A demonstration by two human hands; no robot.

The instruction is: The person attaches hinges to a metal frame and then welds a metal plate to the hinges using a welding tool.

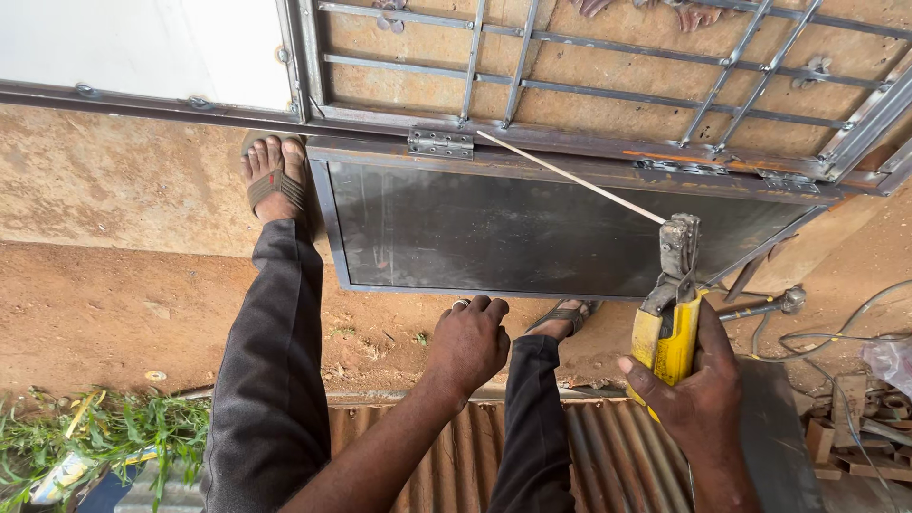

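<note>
Electrode holder [671,328], yellow, gripped tight in right hand [698,389] near right w/ rod [570,178] slanting far-left to hinge [440,143] on steel door frame [570,166], left hand [468,342] a loose empty fist on knee; best w/ tip steady, short gap, wrist braced.

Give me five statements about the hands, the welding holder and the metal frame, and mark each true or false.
1. The right hand grips a yellow welding holder. True.
2. A thin rod is clamped in the holder, its tip near a hinge. True.
3. The left hand holds a hammer. False: it is a closed fist resting on the knee, holding nothing visible.
4. The person wears closed boots. False: open sandals.
5. The dark sheet panel lies inside a metal frame. True.
</note>
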